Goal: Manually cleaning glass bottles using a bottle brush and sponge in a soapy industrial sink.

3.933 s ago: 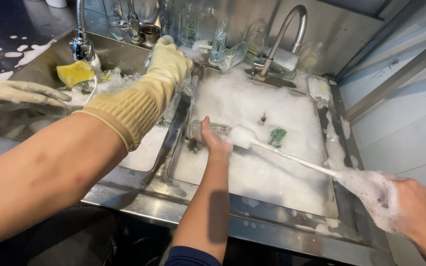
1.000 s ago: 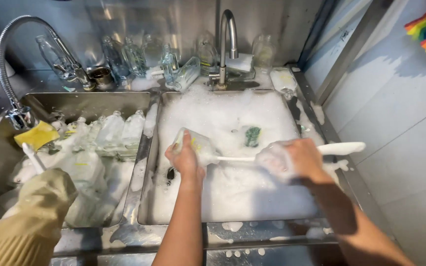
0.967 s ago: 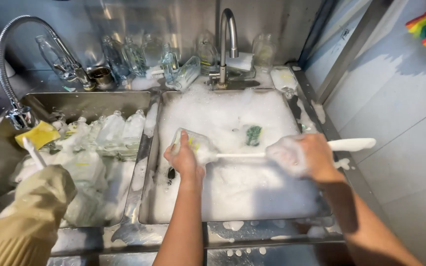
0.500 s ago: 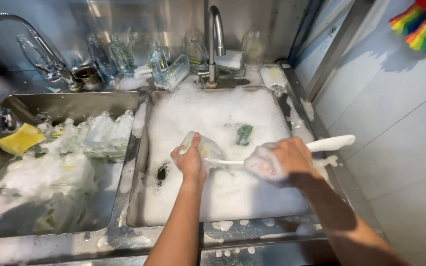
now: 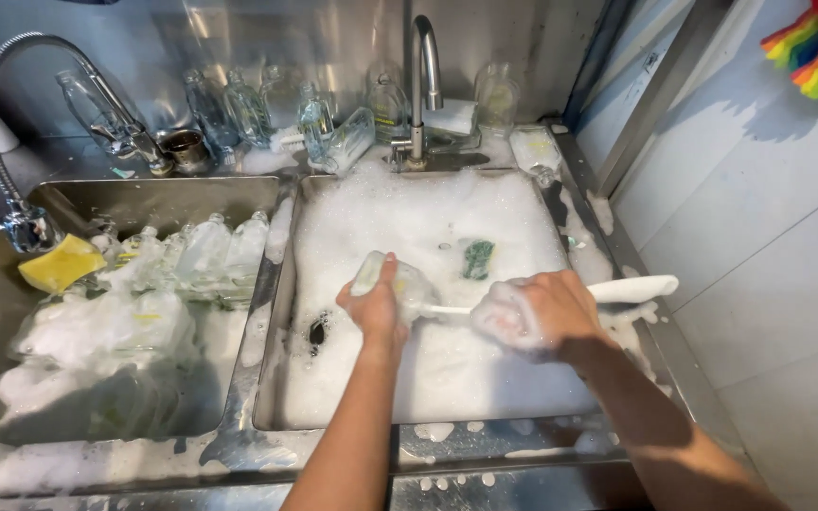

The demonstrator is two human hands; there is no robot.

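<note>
Though coated in suds and likely slippery and breakable, clear glass bottle (image 5: pixel 392 280), held over the foam-filled right sink (image 5: pixel 276 312) near its middle: left hand (image 5: pixel 374 308) wrapped round body, right hand (image 5: pixel 537 312) clenching white brush handle (image 5: pixel 631 289).

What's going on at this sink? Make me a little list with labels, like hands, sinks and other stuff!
left hand: holds a small clear glass bottle over the suds
right hand: foamy, grips a white bottle brush poked into the bottle
right sink: full of white foam, a green scrubber floating in it
left sink: soapy bottles piled up, yellow sponge at the edge
back ledge: clear bottles in a row
</note>
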